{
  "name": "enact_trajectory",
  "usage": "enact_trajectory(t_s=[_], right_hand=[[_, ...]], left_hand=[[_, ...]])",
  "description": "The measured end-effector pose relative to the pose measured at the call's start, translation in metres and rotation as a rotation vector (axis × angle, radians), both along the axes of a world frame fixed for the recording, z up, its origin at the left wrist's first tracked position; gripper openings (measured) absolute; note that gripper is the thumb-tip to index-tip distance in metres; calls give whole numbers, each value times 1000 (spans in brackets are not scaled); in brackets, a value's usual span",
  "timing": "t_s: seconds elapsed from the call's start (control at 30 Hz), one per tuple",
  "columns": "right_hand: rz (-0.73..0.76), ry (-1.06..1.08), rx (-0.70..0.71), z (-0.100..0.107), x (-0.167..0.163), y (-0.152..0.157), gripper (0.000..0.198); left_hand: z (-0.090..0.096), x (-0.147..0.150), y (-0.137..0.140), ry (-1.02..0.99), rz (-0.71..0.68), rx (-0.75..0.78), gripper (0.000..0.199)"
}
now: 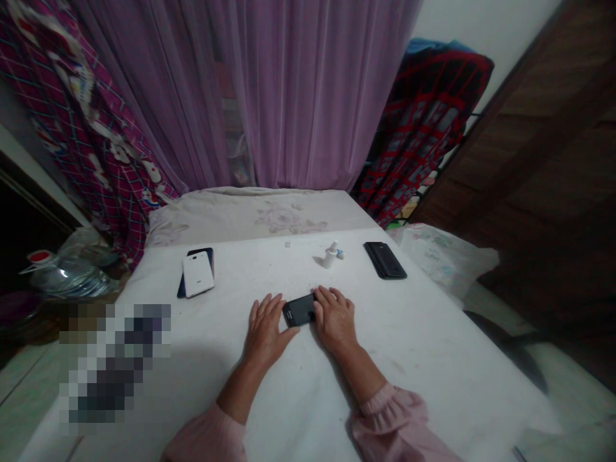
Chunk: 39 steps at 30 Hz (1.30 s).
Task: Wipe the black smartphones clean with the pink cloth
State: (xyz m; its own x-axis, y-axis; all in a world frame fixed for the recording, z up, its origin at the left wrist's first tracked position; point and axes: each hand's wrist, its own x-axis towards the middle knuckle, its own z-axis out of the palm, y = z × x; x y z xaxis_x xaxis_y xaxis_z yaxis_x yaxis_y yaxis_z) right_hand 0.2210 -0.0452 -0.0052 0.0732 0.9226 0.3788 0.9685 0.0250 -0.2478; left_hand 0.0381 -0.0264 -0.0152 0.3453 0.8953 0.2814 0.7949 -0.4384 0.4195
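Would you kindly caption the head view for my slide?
Left hand and right hand at either end of a black phone.

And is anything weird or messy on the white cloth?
A little. On the left, the white phone lies crooked on a darker device, so their edges don't line up. Blocky squares hide whatever is at lower left. I see no spill, and no damage shows on the middle black phone.

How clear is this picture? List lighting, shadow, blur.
Head view: dim, with the wooden panel at right mostly dark; head view: the small bottle throws a soft shadow leftward; head view: a pixelated patch masks part of the lower left; head view: lettering on the middle phone is too soft to read.
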Motion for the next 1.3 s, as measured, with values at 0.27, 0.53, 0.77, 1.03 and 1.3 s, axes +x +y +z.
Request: enact_trajectory(t_s=[0.27,0.53,0.77,1.03,1.3], right_hand=[[203,66,-47,5,-22,-11,40],[376,115,-69,15,-32,-32,40],[393,170,-41,11,-20,-52,38],[392,161,-46,15,-33,-27,38],[314,67,-44,5,-3,-45,39]], left_hand=[[2,0,-1,13,8,-13,48],[2,-1,0,31,-2,-25,51],[1,0,0,30,-1,13,46],[-3,-4,2,53,-17,27,49],[-1,-2,2,34,-7,29,49]])
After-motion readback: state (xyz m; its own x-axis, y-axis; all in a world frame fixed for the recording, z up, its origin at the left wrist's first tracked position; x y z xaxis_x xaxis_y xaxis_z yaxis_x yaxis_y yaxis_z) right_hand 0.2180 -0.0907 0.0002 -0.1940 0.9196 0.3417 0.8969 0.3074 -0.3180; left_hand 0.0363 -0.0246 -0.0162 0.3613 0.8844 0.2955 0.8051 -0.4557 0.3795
